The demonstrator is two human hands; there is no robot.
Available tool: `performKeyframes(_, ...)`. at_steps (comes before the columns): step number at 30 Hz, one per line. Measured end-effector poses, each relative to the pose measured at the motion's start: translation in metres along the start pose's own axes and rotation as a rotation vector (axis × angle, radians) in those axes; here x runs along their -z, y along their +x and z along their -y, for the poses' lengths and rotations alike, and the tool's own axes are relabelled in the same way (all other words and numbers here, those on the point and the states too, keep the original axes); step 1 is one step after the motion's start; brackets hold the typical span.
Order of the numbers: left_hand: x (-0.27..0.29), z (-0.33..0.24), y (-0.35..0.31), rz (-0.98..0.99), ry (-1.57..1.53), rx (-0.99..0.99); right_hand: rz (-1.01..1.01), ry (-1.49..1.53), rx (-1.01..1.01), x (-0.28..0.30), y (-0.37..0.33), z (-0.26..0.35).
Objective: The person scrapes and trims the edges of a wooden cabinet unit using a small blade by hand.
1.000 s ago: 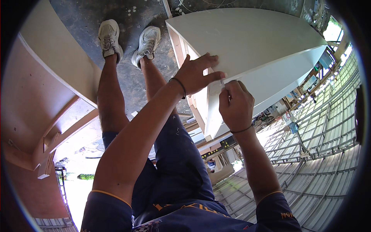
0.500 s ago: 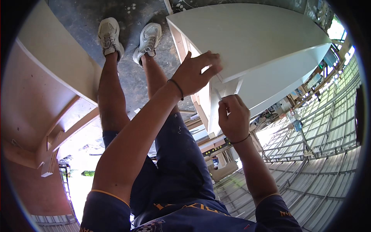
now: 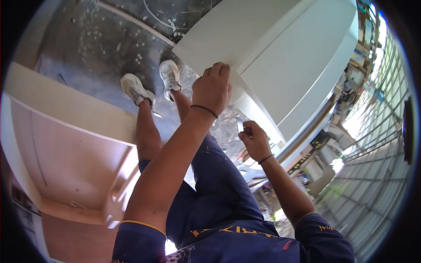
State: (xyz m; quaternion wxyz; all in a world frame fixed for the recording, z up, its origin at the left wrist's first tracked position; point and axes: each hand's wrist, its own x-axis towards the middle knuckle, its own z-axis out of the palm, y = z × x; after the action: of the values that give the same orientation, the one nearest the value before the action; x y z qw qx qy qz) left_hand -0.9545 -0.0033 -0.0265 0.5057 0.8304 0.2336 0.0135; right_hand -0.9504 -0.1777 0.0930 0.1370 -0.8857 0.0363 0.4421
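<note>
My left hand is at the near edge of a white cabinet-like piece, its fingers closed together over the edge of a pale panel. What lies under the fingertips is hidden. Lower and to the right, my right hand pinches a thin, flat, shiny strip between thumb and fingers. The strip points up, apart from the white piece's near side. I cannot make out whether it is a blade or a scraper.
Another pale curved wooden piece with a brownish open inside stands on my left. My shoes are on a grey floor spotted with white. A long strip and a thin hose lie farther off.
My view has turned, and the white piece shows from a different angle. My left fingers have gone from spread to closed; my right hand with the strip has come away from the white piece.
</note>
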Motion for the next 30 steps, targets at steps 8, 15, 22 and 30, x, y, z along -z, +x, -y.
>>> performKeyframes(8,0.004,-0.01,0.003,0.01,0.082,-0.091,0.045,0.725,-0.197,-0.025,-0.037,-0.055)
performKeyframes(15,0.0,-0.029,-0.067,-0.05,-0.022,0.055,-0.11,1.067,-0.244,-0.028,-0.051,-0.061)
performKeyframes(22,-0.044,-0.063,-0.088,-0.017,-0.425,0.459,-0.066,0.94,-0.082,0.011,-0.005,-0.055)
performKeyframes(30,-0.104,-0.033,-0.05,-0.407,-0.868,0.516,-0.177,0.187,0.457,0.041,0.064,-0.008)
